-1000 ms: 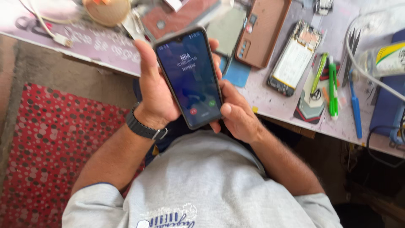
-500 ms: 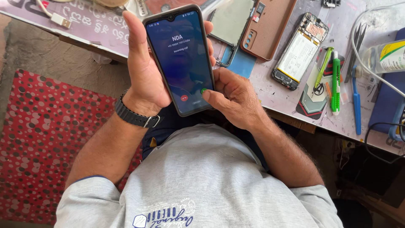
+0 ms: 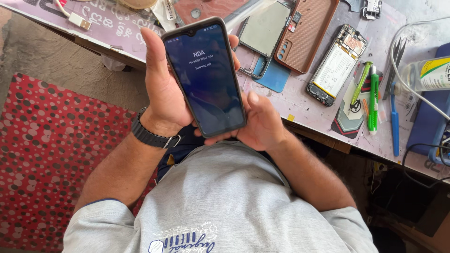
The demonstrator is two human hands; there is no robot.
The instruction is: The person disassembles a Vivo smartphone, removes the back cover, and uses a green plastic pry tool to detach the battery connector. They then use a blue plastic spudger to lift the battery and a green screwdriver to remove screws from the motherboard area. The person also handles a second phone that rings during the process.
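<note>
Since half a second ago the right hand [image 3: 262,124] has slid its thumb off the lower screen and now cups the smartphone [image 3: 205,75] from below. Left to right: the left hand [image 3: 164,93] wraps the phone's left edge, fingers curled behind, screen lit, held above the lap just short of the workbench [image 3: 300,100]. With the thumb lifted, the grip looks looser; a slip could drop it onto the opened phone [image 3: 335,65] or the floor.
</note>
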